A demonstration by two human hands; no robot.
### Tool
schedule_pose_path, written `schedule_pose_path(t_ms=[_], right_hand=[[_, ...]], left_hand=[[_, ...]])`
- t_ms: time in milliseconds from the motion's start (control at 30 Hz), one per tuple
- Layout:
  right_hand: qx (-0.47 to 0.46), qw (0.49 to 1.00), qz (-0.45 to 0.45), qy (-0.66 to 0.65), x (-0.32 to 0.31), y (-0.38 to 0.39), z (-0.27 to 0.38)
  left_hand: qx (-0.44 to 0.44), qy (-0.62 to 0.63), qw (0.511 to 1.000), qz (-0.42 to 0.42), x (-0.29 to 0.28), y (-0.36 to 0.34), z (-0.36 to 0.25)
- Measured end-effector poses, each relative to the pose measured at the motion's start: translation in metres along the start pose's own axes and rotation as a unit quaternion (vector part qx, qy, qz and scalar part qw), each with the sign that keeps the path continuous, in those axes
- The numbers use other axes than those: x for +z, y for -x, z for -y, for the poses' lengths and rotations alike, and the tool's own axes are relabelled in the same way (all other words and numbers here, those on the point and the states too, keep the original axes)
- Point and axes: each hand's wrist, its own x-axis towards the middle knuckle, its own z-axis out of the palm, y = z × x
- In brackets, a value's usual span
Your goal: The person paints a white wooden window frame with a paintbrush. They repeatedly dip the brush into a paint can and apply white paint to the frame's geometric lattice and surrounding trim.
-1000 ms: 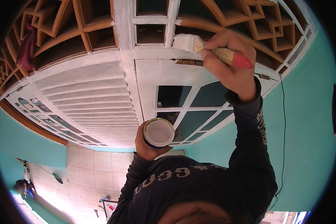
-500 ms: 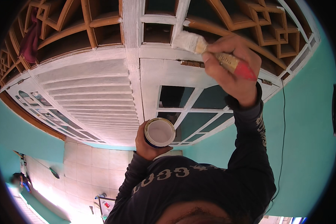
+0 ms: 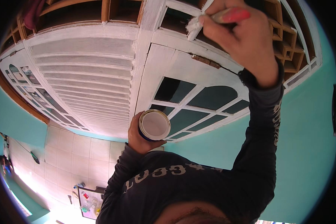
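Head view: your left hand [image 3: 137, 140] holds the can [image 3: 161, 118] mouth-up, likely against spills; above it, your right hand [image 3: 246, 42] pinches the brush [image 3: 233, 15].

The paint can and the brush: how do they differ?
The can is round and open-topped; the brush is long and slim, with a red handle end. The can sits in the left hand, near the chest; the brush is in the right hand, up at the white woodwork. Both show white: the can inside, the brush on its bristles.

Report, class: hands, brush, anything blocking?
Right hand gripping red-tipped paintbrush, bristles against white wooden bar. Left hand holding round, open, dark-sided can. No obstruction visible.
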Motion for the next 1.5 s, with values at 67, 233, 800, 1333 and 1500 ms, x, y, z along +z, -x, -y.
schedule_pose_path(t_ms=[67, 233, 800, 1333, 1500], right_hand=[[0.014, 0.998, 0.032, -0.048, -0.007, -0.021, 0.012], [0.06, 0.989, 0.133, 0.002, 0.004, -0.047, 0.016], [-0.006, 0.98, 0.189, 0.056, 0.003, -0.069, 0.039], [0.002, 0.985, 0.171, 0.034, 0.006, -0.065, 0.034], [-0.078, 0.99, 0.121, 0.01, 0.024, -0.065, 0.018]], left_hand=[[-0.016, 0.024, 1.0, -0.009, 0.002, 0.004, 0.002], [-0.008, 0.036, 0.999, -0.016, 0.002, 0.005, -0.001], [0.004, 0.03, 0.999, -0.035, 0.002, 0.014, -0.005], [0.018, 0.019, 0.999, -0.04, 0.004, 0.021, -0.008], [0.004, 0.014, 0.999, -0.042, 0.004, 0.023, -0.006]])
